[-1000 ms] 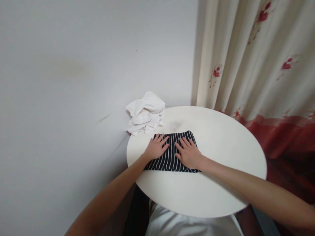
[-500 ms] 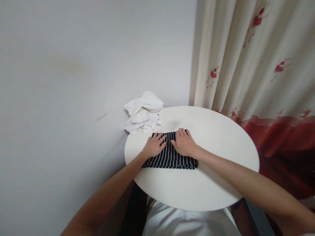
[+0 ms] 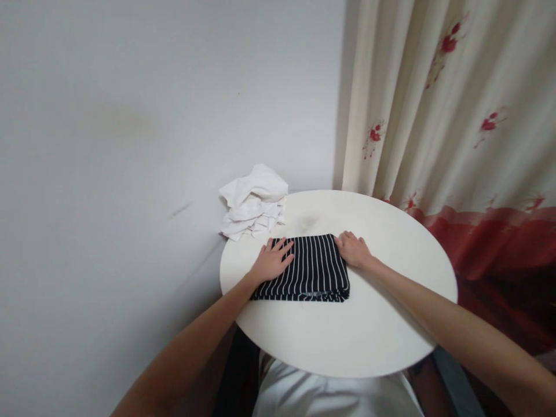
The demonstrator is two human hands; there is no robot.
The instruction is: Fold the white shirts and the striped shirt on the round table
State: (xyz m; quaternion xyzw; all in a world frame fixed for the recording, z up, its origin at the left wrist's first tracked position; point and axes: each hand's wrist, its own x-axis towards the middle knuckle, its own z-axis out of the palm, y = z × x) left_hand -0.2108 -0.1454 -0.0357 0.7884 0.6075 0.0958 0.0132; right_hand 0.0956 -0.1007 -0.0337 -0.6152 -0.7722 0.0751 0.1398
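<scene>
A folded black cloth with thin white stripes [image 3: 313,269] lies flat on a round white table [image 3: 373,324]. My left hand [image 3: 273,260] rests open on its left part, fingers spread and pressed flat. At the cloth's far right corner sits my right hand [image 3: 353,249], fingers curled down against the edge of the fabric; whether they pinch it I cannot make out.
A crumpled white cloth [image 3: 254,202] is heaped at the table's far left rim, against the grey wall [image 3: 130,145]. A cream curtain with red flowers [image 3: 443,116] hangs close behind the table on the right. My lap shows under the near rim.
My right hand slid off the middle of the striped cloth to its far right corner. The left hand stayed on the left part.
</scene>
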